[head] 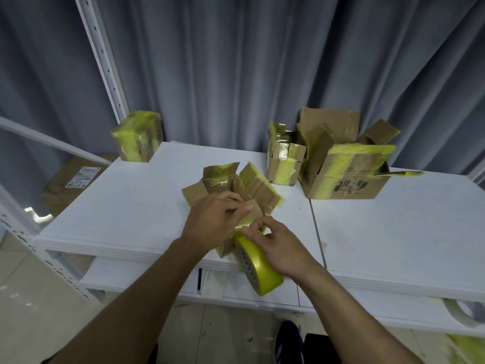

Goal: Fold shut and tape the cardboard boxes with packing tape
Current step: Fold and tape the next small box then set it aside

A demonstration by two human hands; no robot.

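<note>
A small cardboard box (252,186) with open flaps and old yellow tape lies at the middle of the white table (126,206), near its front edge. My left hand (217,219) rests on the box and pinches a free strip of yellow tape against a flap. My right hand (278,245) holds a roll of yellow packing tape (258,269) just below the box, its fingers pinching the tape where it leaves the roll.
A taped-up small box (137,136) stands at the back left corner. Two open boxes, one small (284,160) and one larger (346,174), stand at the back right. Another tape roll (464,311) lies on a lower shelf at right. Grey curtains hang behind.
</note>
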